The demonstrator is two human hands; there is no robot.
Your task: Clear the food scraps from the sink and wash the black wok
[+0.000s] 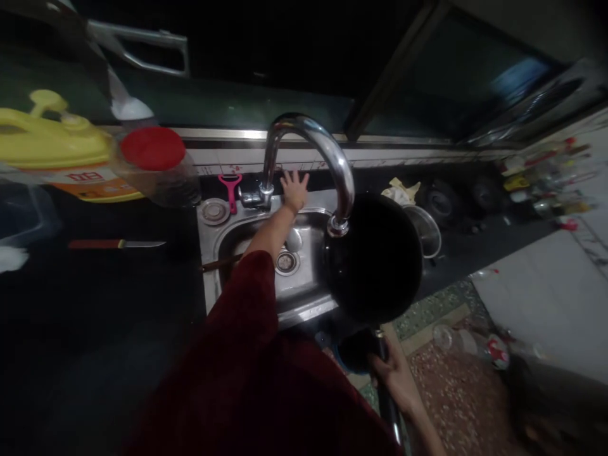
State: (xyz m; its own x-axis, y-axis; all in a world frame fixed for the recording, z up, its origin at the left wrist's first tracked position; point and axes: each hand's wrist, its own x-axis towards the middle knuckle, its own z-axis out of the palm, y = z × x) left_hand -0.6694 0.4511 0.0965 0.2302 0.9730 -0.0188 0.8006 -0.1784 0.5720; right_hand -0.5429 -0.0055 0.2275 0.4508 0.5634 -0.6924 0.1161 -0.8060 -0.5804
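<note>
1. Beside the chrome faucet [335, 152], the left hand [294, 190] spreads its fingers over the back ledge of the steel sink [311, 310], nothing visible in its grasp. Perhaps the splay steadies the long reach; whether the palm touches metal, I cannot tell.
2. Well apart from it, low on the right, the right hand [392, 373] is wrapped around the handle of a black pan [375, 259], probably the surest place to bear its weight.
3. The pan's round body overlaps the sink's right side in view, its left edge near the spout's mouth. The handle points back toward the person, which suits that low grip.
4. At the sink's bottom sits the drain strainer [287, 261], presumably placed for runoff. A brown handle [217, 263] crosses the left rim, likely easy to grab.
5. On the sink's left, a pink peeler [231, 192] lies near the faucet's lever.
6. Farther left, a paring knife [118, 244] lies flat on the counter; behind it stand a red-lidded jar [166, 183] and yellow jug [61, 149], perhaps set back to free working space.
</note>
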